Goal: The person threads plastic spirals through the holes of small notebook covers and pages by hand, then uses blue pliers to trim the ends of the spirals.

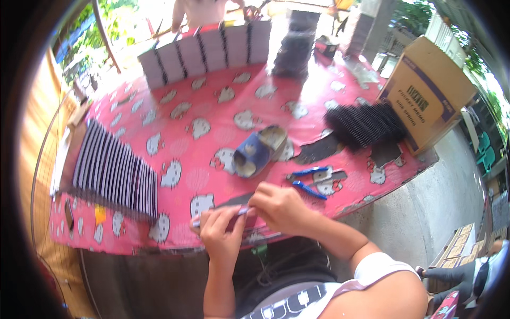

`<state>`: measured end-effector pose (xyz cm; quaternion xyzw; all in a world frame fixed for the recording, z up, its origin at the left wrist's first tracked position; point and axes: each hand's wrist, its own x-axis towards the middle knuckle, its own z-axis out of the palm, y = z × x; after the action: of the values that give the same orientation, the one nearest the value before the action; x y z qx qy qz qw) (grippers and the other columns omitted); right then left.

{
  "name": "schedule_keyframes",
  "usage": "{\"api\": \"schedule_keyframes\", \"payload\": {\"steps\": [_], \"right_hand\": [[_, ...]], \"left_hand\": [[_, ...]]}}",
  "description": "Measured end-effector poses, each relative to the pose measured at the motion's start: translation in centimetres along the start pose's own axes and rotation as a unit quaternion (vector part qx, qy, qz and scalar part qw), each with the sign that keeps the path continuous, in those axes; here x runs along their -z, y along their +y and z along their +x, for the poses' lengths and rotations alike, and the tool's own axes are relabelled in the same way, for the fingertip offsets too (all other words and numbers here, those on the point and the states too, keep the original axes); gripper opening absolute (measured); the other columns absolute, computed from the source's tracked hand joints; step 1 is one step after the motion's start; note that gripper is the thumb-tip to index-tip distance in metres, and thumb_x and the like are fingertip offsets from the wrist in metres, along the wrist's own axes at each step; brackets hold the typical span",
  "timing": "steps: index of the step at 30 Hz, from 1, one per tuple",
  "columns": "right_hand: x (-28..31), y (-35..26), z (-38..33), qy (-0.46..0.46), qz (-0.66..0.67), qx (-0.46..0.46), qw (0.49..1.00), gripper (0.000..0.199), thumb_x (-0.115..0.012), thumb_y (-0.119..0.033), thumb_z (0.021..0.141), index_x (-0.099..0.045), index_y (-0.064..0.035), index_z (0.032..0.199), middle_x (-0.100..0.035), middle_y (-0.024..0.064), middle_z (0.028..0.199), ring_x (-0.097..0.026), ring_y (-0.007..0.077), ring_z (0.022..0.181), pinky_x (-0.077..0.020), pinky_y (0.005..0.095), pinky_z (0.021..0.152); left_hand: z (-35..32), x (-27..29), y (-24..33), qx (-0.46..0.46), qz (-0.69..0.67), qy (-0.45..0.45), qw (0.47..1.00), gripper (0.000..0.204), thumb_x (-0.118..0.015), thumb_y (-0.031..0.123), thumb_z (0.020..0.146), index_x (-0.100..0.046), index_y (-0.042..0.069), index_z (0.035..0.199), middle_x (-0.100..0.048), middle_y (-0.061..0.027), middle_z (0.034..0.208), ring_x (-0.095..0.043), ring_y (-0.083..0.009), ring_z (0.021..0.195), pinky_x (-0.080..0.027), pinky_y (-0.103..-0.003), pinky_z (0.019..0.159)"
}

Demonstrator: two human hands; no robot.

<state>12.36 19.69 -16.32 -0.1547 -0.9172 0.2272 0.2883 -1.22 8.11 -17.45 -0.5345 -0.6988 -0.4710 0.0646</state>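
Both of my hands are closed at the near edge of the table on a thin pale notepad [243, 211], seen almost edge-on. My left hand [219, 229] grips its left part between thumb and fingers. At the other end, the fingertips of my right hand [279, 206] pinch it, and they hide part of it. Just beyond my right hand lie cutting pliers [309, 191] with blue handles, jaws to the left. A blue slipper [249, 154] rests farther back on the table. Black spiral binding coils [366, 125] are heaped to the right.
A tall stack of notepads [114, 170] stands at the left. White stacks with black bindings [207, 53] and dark bundles [295, 50] line the far side, near another person [204, 13]. A cardboard box [427, 101] stands at the right edge. The pink tablecloth [212, 127] has torn patches.
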Motion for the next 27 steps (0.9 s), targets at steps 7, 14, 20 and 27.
{"api": "schedule_keyframes", "payload": {"steps": [7,14,20,27], "right_hand": [[0.1,0.2,0.0,0.044,0.023,0.056,0.997,0.014,-0.068,-0.008,0.077,-0.060,-0.0023,0.087,-0.056,0.0108,0.081,-0.060,0.0311,0.081,-0.0489,0.0391,0.066],[-0.6,-0.4,0.0,0.015,-0.022,0.008,1.000,0.007,-0.065,-0.008,0.076,-0.061,-0.0037,0.080,-0.059,0.0115,0.087,-0.061,0.0279,0.088,-0.0501,0.0373,0.074],[3.9,11.2,5.9,-0.042,-0.128,-0.067,0.989,0.065,-0.084,-0.019,0.063,-0.057,-0.0016,0.119,-0.060,0.0144,0.117,-0.054,0.0362,0.115,-0.0423,0.0397,0.101],[3.5,12.4,7.3,-0.102,-0.155,-0.111,0.976,0.052,-0.078,-0.019,0.069,-0.058,-0.0049,0.114,-0.067,0.0183,0.098,-0.067,0.0306,0.085,-0.0529,0.0413,0.076]], "left_hand": [[0.1,0.1,0.9,0.001,0.022,0.001,1.000,0.020,-0.082,0.008,0.064,-0.073,0.010,0.082,-0.070,-0.0010,0.080,-0.058,-0.0169,0.076,-0.036,-0.032,0.083],[-0.2,-0.1,0.7,0.003,0.028,0.008,1.000,0.018,-0.083,0.015,0.068,-0.074,0.012,0.083,-0.070,0.0015,0.079,-0.057,-0.0141,0.074,-0.031,-0.032,0.087],[-0.5,0.7,-0.3,-0.062,0.040,0.007,0.997,0.028,-0.084,0.014,0.064,-0.073,0.014,0.089,-0.071,-0.0004,0.083,-0.060,-0.0169,0.079,-0.034,-0.033,0.086],[-0.2,0.1,-1.1,-0.024,0.022,-0.020,0.999,0.030,-0.084,0.023,0.064,-0.067,0.011,0.085,-0.065,-0.0027,0.087,-0.058,-0.0234,0.093,-0.034,-0.039,0.089]]}}
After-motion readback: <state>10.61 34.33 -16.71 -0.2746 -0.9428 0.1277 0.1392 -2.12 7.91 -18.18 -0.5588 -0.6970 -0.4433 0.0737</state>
